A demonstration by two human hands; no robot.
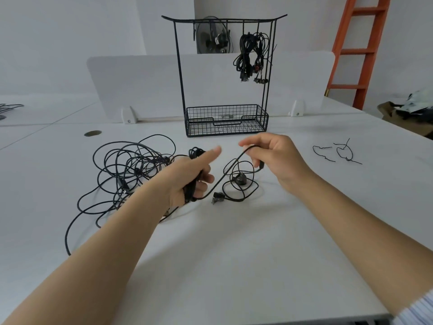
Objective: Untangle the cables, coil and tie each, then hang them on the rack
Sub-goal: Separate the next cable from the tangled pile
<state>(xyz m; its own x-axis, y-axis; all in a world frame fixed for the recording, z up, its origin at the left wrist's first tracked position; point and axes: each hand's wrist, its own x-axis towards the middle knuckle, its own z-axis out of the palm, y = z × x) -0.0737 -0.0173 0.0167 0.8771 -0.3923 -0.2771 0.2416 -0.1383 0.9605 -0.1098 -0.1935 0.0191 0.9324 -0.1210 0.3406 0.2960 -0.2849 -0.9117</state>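
Left hand (194,177) is gripping the half-wound coil (195,151), forefinger sticking out. Right hand (269,158) is pinching the same cable (225,172). The strand is running diagonally, low at your left and high at your right. The loose tail (243,198) is lying looped on the desk (234,254) below the gap between both hands, nearer your right, so you're likely feeding it leftward onto the coil.

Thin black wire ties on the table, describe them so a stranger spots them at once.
On the white table, find the black wire rack. Right of it, past the right hand, lie two short kinked black wire ties. Unlike the tangled black cables at left, they are hair-thin.
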